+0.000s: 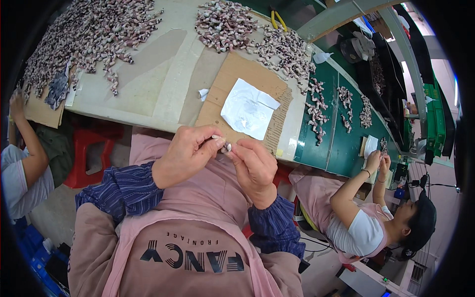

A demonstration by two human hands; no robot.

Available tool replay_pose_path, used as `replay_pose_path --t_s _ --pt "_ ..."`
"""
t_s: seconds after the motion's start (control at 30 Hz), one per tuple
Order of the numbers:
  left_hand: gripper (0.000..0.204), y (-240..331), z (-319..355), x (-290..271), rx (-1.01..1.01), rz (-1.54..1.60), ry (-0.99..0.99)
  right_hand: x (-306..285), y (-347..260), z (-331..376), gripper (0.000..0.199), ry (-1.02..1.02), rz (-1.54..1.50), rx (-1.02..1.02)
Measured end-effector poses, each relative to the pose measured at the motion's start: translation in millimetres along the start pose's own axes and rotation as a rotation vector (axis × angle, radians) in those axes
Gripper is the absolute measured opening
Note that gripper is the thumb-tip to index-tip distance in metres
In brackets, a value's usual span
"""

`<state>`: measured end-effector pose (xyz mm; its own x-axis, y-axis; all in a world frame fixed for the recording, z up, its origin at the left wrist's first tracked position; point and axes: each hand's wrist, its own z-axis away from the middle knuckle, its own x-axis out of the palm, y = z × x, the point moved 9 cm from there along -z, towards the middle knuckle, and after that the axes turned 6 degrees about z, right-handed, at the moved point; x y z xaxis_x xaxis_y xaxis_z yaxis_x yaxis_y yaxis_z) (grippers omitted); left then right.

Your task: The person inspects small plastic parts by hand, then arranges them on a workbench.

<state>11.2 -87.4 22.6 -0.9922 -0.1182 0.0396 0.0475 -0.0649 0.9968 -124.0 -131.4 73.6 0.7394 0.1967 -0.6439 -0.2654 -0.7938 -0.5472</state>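
Note:
My left hand (190, 150) and my right hand (253, 166) meet in front of my chest, just off the table's near edge. Between their fingertips is a small whitish piece with a dark patch (226, 147), mostly hidden by the fingers. Both hands pinch it, thumbs against forefingers. It resembles the small figure-like pieces heaped on the table, though its exact kind is too small to make out. Just beyond my hands, a white sheet (250, 108) with a shiny wet-looking smear lies on a piece of brown cardboard (217, 91).
Heaps of small white-and-purple pieces (94, 34) cover the far left, with another pile (225, 24) at the back. Yellow-handled pliers (278, 20) lie there. Smaller groups sit on the green surface (316, 156). Co-workers sit at both sides; a red stool (91, 153) stands left.

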Motion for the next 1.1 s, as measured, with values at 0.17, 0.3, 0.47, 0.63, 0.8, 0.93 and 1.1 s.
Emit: replay_pose_path --t_s 0.17,0.3,0.47,0.63,0.8,0.93,1.1 --pt "0.016 -10 -5 -8 -0.022 0.043 0.105 10 -2 -7 0.017 0.038 0.023 -0.048" --pt "0.013 -16 -25 -30 -0.050 0.138 0.040 11 14 -26 0.016 -0.047 -0.122 0.016" --pt "0.016 -36 -60 -159 -0.058 -0.315 0.264 -55 146 -27 0.013 0.198 0.272 0.310" --pt "0.019 -3 -80 -197 0.056 -0.818 0.313 -74 205 -56 0.013 0.169 0.594 0.291" --pt "0.014 4 -97 -232 0.160 -1.072 0.408 -50 215 -73 0.011 0.051 0.802 0.182" --pt "0.015 40 -93 -207 0.379 -1.377 0.578 -48 208 -72 0.009 0.083 0.790 0.135" --pt "0.018 21 -138 -167 0.408 -0.973 0.375 -57 206 -64 0.010 0.178 0.590 0.261"
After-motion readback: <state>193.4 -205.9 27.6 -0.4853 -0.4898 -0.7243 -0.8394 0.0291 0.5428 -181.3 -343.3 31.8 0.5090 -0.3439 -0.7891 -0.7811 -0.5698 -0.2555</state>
